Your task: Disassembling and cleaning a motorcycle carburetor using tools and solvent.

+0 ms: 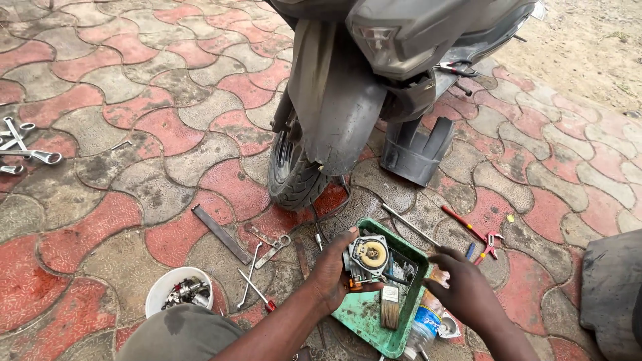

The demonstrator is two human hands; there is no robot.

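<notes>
A: What do the hands hold?

B: The left hand [329, 273] has its fingers closed around a metal carburetor [366, 257], held over a green tray [364, 314] on the paved floor. The right hand [463, 289] hovers beside it, fingers loosely spread, holding nothing.

A: What's around?

B: A brush [390, 306] lies in the tray; a scooter's rear wheel [292, 167] stands just behind.

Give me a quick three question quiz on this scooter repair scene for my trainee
1. True or false: the left hand grips the carburettor.
2. What lies in the green tray nearest the person? A) brush B) hammer C) spanner
3. Which container holds small metal parts beside the left arm?

Key: 1 true. 2 A, the brush. 3 the white bowl. The right hand holds nothing.
</notes>
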